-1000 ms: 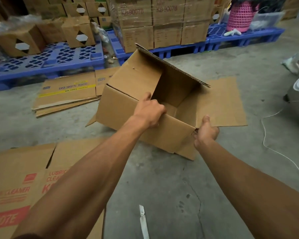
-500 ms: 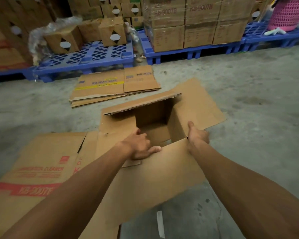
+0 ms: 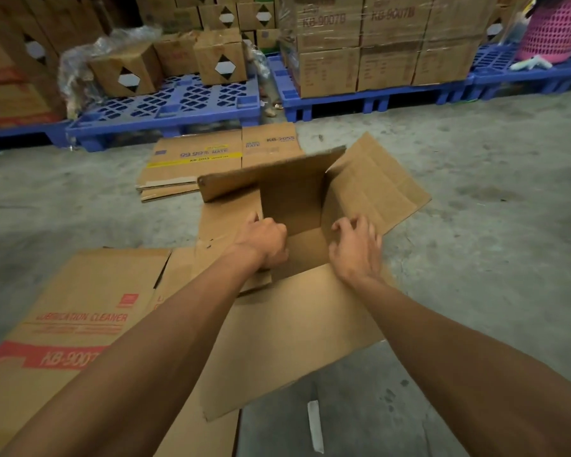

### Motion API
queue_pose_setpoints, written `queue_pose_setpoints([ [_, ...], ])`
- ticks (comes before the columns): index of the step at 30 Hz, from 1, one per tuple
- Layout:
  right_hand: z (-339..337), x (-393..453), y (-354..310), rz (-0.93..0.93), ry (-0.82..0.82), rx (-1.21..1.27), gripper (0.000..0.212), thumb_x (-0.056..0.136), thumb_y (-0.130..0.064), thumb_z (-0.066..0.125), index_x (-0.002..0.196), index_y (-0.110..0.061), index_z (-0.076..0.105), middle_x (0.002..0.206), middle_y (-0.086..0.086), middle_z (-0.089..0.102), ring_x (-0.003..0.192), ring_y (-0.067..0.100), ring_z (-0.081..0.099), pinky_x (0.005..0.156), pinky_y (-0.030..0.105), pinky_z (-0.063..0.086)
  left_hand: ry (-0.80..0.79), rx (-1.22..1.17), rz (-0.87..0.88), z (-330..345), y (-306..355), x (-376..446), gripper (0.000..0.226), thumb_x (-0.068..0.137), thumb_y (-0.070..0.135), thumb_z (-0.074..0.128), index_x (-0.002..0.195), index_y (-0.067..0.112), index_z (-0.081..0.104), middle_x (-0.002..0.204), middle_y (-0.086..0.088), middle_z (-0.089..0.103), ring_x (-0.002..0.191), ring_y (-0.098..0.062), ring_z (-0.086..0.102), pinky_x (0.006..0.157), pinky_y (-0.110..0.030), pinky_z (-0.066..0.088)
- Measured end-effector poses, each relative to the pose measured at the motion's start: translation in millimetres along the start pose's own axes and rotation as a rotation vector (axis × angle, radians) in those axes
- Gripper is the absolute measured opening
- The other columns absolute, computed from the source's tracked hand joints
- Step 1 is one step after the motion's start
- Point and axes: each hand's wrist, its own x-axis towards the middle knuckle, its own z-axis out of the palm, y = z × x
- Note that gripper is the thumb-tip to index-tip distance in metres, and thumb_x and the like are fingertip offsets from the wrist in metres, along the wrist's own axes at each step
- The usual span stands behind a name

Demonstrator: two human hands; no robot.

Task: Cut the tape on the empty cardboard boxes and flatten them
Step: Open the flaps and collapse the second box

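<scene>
Here, near the middle of the frame, an open box (image 3: 297, 206) sits on the concrete floor (image 3: 475, 225), its flaps spread outward: one toward the right, one standing up at the back, and a large one lying toward the bottom of the frame. Looking down through it, no taped bottom shows, so its tape seems already cut, though the seam itself cannot be made out. It has walls that stand and form a hollow, so it is not yet flat.

The left hand (image 3: 264, 242) grips the box's left wall, fingers curled over the edge. The right hand (image 3: 356, 249) is at the right wall with fingers bent and spread; it is blurred, and whether it has closed on the cardboard or only reaches for it cannot be told.

At the lower left lies a flattened box (image 3: 80, 321) with red print, partly under the open one. Just behind, in the upper middle, a small stack of flat boxes (image 3: 211, 163) with a yellow stripe lies on the floor. These look finished. A strip of tape (image 3: 314, 423) lies loose at the bottom.

So several boxes appear done, and this one is midway: what is left is to push its walls sideways until they fold down. Along the top, blue pallets (image 3: 165, 110) carry more boxes (image 3: 386, 51); whether any of those are empty cannot be judged.
</scene>
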Motion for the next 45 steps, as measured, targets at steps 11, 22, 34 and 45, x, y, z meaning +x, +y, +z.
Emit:
queue_pose_setpoints([
  [11, 4.0, 26.7, -6.3, 0.111, -0.36, -0.342, 0.052, 0.091, -0.023, 0.053, 0.142, -0.021, 0.048, 0.165, 0.009, 0.006, 0.151, 0.037, -0.001, 0.121, 0.054, 0.001, -0.45, 0.16, -0.439, -29.2, -96.8, -27.1, 0.088, 0.079, 0.074, 0.056, 0.151, 0.028, 0.033, 0.162, -0.014, 0.015, 0.15, -0.037, 0.0, 0.108, -0.072, -0.013],
  [22, 37.0, 38.0, -12.0, 0.072, -0.414, -0.419, 0.061, 0.089, -0.032, 0.055, 0.146, -0.026, 0.037, 0.163, 0.017, -0.01, 0.148, 0.044, -0.011, 0.118, 0.061, -0.004, -0.189, -0.769, -0.742, 72.4, -101.7, -24.7, 0.062, 0.091, 0.012, 0.054, 0.144, 0.006, 0.022, 0.136, -0.023, 0.047, 0.122, -0.039, 0.051, 0.094, -0.043, 0.049],
  [34, 74.4, 150.6, -89.6, -0.365, -0.148, -0.188, 0.077, 0.087, -0.024, 0.06, 0.155, -0.024, 0.022, 0.164, 0.005, 0.014, 0.151, 0.028, 0.01, 0.119, 0.053, 0.01, 0.213, -0.521, -0.609, 99.5, -145.7, 53.0, 0.064, 0.079, 0.014, 0.066, 0.138, 0.013, 0.04, 0.141, -0.011, 0.044, 0.133, -0.032, 0.037, 0.114, -0.051, 0.025],
  [45, 135.8, 187.9, -102.0, -0.319, -0.446, -0.294, 0.056, 0.093, -0.02, 0.051, 0.147, -0.028, 0.037, 0.152, 0.007, 0.04, 0.145, 0.029, 0.027, 0.12, 0.058, 0.001, 0.42, -0.6, -0.601, 119.8, -152.0, 67.0, 0.052, 0.087, 0.006, 0.053, 0.134, 0.02, 0.038, 0.126, -0.007, 0.056, 0.117, -0.027, 0.051, 0.107, -0.045, 0.028],
])
